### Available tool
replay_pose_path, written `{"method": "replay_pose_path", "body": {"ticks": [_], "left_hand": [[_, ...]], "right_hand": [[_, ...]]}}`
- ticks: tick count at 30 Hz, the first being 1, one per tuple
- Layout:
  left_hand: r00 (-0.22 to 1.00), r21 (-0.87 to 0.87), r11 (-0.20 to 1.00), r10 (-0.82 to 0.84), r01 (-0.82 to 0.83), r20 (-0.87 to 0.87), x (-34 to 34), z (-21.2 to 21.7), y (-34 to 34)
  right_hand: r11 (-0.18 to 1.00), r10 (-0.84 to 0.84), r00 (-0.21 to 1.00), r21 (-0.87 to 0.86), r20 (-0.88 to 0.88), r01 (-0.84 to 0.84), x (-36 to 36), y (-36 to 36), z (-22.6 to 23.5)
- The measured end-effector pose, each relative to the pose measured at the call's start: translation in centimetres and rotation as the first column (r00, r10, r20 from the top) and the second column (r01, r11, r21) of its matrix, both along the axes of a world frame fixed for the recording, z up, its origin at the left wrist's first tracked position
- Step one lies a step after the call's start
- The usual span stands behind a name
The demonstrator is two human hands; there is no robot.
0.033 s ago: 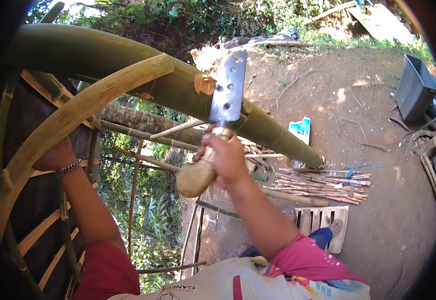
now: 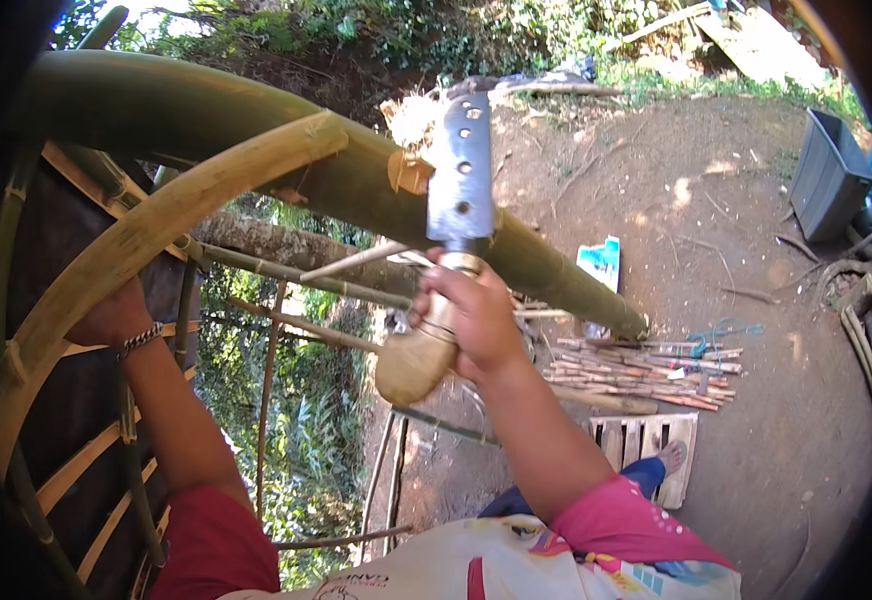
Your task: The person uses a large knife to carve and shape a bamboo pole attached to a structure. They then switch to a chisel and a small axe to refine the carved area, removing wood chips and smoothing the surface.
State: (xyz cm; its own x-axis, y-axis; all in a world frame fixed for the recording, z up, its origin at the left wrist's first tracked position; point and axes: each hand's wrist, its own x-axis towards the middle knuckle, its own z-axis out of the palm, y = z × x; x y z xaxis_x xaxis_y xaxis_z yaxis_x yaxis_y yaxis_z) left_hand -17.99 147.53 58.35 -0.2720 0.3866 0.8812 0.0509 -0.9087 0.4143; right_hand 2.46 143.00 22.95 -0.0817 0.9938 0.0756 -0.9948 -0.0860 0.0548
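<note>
Cleaver (image 2: 459, 170): broad, flat, grey steel blade with several round holes along it, set in a thick, rounded, pale wooden handle; held upright with the blade pointing away from the person, its lower part lying against the thick green bamboo pole (image 2: 256, 130) at a freshly cut, tan notch. The pole runs diagonally from upper left down to the right, its far end cut square above the ground. Curved split bamboo strip (image 2: 146, 235): yellowish, arched, crossing below the pole, its upper end meeting the pole near the notch, its lower part running down along the left frame.
</note>
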Motion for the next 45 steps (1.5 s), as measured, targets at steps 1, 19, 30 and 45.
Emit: {"method": "replay_pose_path", "body": {"ticks": [1,19,30,45], "left_hand": [[1.000,0.017,1.000,0.010,-0.010,-0.007,-0.6,0.6,-0.7],[0.991,0.002,1.000,0.027,-0.027,-0.134,-2.4,0.7,0.6],[0.997,-0.020,0.999,0.033,-0.034,-0.068,-2.6,0.9,-0.2],[0.993,0.032,0.994,0.107,-0.106,-0.046,-0.8,1.0,0.1]], "right_hand": [[0.993,-0.113,0.991,-0.039,0.065,0.116,2.2,-0.1,0.6],[0.584,-0.604,0.646,-0.293,0.466,0.757,1.9,0.2,-3.9],[0.654,-0.617,0.769,-0.437,0.163,0.618,6.3,-1.1,-1.4],[0.908,-0.312,0.921,-0.212,0.235,0.362,-2.3,0.7,-1.0]]}}
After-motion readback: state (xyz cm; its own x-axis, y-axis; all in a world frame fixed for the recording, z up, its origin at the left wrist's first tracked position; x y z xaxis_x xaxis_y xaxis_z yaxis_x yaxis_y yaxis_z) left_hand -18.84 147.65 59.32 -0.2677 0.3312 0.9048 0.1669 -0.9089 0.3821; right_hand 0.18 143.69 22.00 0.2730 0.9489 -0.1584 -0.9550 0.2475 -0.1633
